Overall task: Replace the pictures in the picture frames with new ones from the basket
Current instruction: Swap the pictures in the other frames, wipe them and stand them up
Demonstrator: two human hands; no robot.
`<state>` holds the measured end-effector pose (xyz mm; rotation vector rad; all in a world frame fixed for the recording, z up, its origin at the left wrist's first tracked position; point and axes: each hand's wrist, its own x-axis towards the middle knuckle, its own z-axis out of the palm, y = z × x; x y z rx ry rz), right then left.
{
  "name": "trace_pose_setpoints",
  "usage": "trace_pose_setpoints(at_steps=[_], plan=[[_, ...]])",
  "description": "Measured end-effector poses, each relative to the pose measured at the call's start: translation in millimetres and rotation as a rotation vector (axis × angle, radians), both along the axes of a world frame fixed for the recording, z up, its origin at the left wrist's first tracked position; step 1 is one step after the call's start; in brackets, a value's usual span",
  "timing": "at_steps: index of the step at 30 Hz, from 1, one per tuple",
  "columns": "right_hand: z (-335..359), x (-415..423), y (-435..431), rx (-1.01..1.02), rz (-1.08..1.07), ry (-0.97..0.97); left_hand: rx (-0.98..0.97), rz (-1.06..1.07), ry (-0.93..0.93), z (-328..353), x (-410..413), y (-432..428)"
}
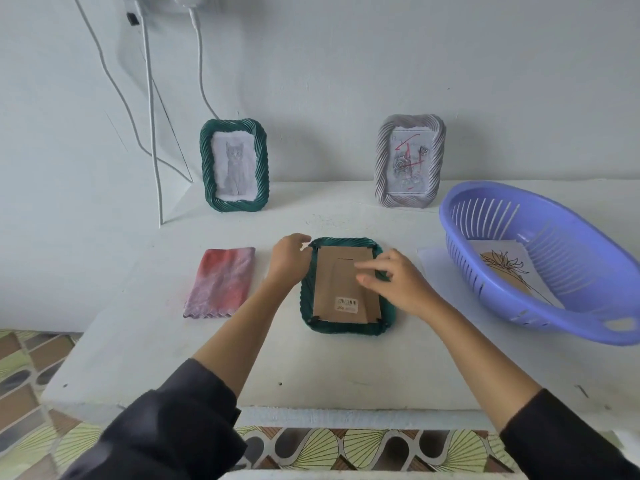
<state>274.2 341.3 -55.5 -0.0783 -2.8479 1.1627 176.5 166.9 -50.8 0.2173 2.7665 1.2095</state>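
Observation:
A dark green picture frame [346, 328] lies face down in the middle of the table, its brown cardboard back [341, 282] with a barcode label facing up. My left hand [289, 259] is curled at the frame's upper left corner, fingertips on the rim. My right hand [398, 280] rests on the frame's right edge, fingers spread over the cardboard. A second green frame [234, 165] with a cat picture stands at the back left. A grey frame [410, 161] with a rose picture stands at the back right. The purple basket [540, 258] at right holds a flower drawing [509, 268].
A folded pink and red cloth [221, 282] lies left of the flat frame. A white sheet of paper [433, 259] sticks out from under the basket. White cables [152, 133] hang down the wall at left. The table's front edge [311, 415] is close to my body.

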Motion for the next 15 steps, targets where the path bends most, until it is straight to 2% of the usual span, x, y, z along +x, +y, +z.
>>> trace_pose_setpoints(at_steps=[2, 5, 15], plan=[[3, -11, 8, -0.051, -0.101, 0.080, -0.040, -0.066, 0.033, -2, -6, 1], [-2, -29, 18, 0.013, -0.229, 0.114, -0.101, -0.171, 0.089, -4, -15, 3], [-9, -68, 20, 0.145, -0.180, 0.040, -0.152, -0.328, 0.152, -5, -43, -1]])
